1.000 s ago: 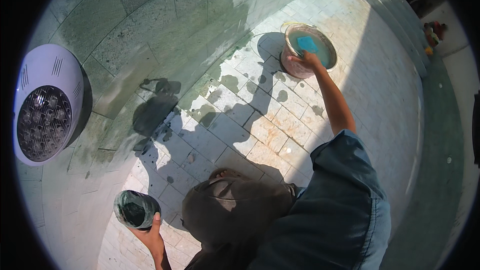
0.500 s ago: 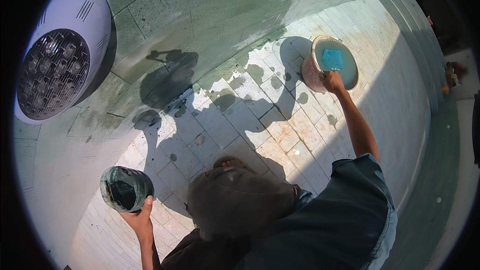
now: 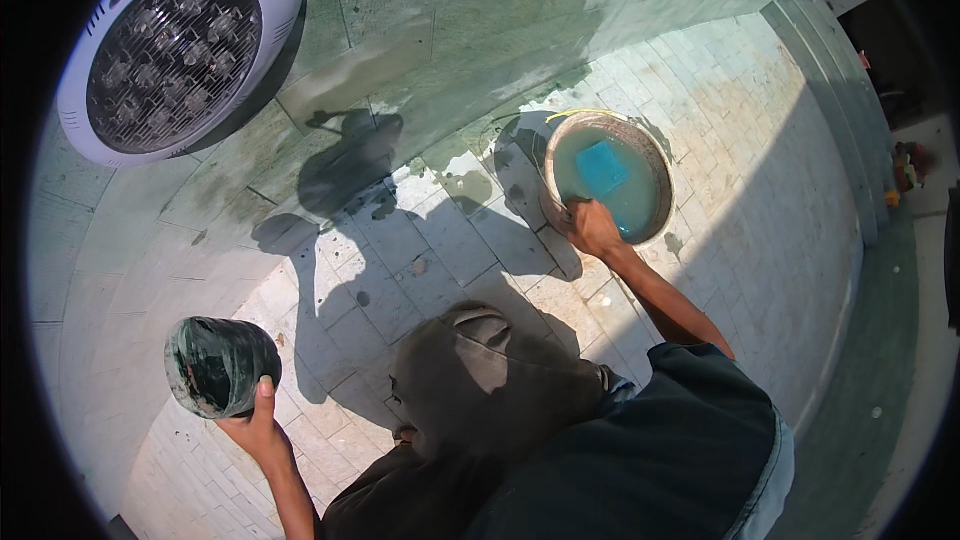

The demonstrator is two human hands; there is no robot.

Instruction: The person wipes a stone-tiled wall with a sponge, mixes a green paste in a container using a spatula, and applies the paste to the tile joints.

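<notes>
Head view: left hand (image 3: 258,430) clenched on a dark cup (image 3: 218,366), held up off the tiled floor (image 3: 450,250); right hand (image 3: 592,228) grasps the basin (image 3: 660,202) rim, steadying it

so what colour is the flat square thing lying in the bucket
Bright blue; the square piece lies in the bucket, seen in the head view.

The round lamp (image 3: 180,45) at ten o'clock was white with a grey studded face. The basin (image 3: 608,178) held pale turquoise water and a brighter blue sponge (image 3: 601,168). The cup (image 3: 218,366) was grimy dark green. The floor tiles (image 3: 740,170) were cream.
</notes>
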